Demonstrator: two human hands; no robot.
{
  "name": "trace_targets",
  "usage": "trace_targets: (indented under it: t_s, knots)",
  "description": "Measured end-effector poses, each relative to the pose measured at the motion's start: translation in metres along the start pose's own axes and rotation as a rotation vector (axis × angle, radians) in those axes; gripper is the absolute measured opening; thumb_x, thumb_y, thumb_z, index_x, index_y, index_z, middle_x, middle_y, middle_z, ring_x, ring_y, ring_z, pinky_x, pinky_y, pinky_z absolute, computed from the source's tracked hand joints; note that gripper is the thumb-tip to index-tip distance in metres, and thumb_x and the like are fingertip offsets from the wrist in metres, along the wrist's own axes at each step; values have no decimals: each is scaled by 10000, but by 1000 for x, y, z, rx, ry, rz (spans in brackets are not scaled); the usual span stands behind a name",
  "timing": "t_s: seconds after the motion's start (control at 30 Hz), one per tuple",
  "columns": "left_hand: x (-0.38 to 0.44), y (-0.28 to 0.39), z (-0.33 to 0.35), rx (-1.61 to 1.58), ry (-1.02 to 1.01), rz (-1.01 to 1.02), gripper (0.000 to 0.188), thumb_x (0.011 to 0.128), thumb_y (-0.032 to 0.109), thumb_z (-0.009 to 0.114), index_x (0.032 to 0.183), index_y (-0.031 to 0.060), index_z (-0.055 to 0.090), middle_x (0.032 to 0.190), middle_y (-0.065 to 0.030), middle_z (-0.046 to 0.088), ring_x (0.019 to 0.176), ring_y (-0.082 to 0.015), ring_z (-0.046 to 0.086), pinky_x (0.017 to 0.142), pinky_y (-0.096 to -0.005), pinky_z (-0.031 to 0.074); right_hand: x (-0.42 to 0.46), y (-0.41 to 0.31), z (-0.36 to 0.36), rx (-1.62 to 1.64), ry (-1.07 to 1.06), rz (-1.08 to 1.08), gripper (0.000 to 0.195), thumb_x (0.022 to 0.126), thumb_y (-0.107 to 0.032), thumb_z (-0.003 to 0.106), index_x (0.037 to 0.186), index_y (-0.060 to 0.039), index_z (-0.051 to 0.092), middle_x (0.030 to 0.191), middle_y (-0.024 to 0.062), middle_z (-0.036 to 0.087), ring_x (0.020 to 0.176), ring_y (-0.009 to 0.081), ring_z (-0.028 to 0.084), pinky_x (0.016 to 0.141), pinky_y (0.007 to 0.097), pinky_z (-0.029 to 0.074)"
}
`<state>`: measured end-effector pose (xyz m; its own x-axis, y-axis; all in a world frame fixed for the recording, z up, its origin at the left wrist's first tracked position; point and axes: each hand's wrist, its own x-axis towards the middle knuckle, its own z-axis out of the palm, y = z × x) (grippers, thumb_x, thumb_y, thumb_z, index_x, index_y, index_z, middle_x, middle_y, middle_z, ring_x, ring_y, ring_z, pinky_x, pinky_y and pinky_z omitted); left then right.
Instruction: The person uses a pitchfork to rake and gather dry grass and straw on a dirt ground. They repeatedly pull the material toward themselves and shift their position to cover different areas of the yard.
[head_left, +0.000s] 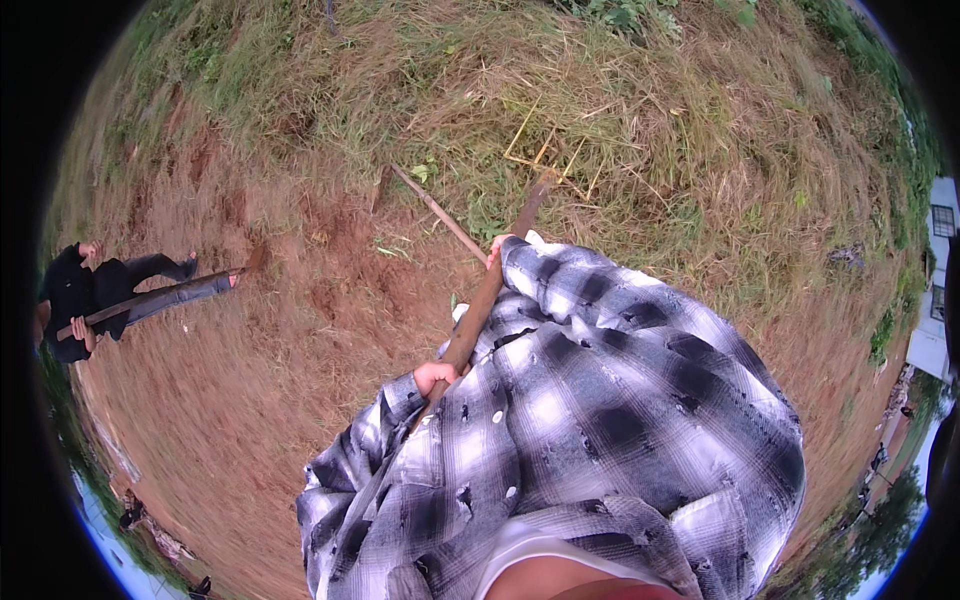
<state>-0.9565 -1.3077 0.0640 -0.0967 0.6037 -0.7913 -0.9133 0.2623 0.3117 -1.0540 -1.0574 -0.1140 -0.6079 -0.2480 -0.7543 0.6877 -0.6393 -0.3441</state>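
Observation:
A pitchfork with a thick wooden handle (474, 319) runs from beside my body up toward the grass. Its yellow metal tines (541, 154) rest on or in a heap of dry cut grass (637, 112); how deep they reach I cannot tell. My left hand (439, 376) grips the handle close to my body. Farther up, my right hand (499, 250) is closed around the same handle, partly hidden by its plaid sleeve. Beyond the handle, a hoe with a wooden shaft (439, 210) lies at a slant, its blade (379, 187) at the grass edge.
Off to the left stands another person (94, 300) in dark clothes, holding a long-handled hoe (165, 294). Reddish bare soil (360, 262) with thin dry grass spreads before me. A white building (934, 300) is at the far right, with trees (877, 547) lower down.

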Motion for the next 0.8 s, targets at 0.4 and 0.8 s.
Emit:
trace_targets:
  t_s: [0.4,0.8]
  knots:
    - [-83,11,-5,-85,-144,20,266,617,100,590,829,7,459,549,-37,490,419,-144,474,409,-252,400,-52,2,118,120,348,-5,153,706,-111,589,691,-1,482,585,87,494,487,223,528,457,357,484]
    - [-75,32,-3,96,-15,-256,189,592,111,593,730,25,496,588,-26,487,532,-113,469,513,-208,352,-65,58,98,225,316,81,149,728,-131,584,714,-13,495,600,91,499,510,231,528,479,347,473]
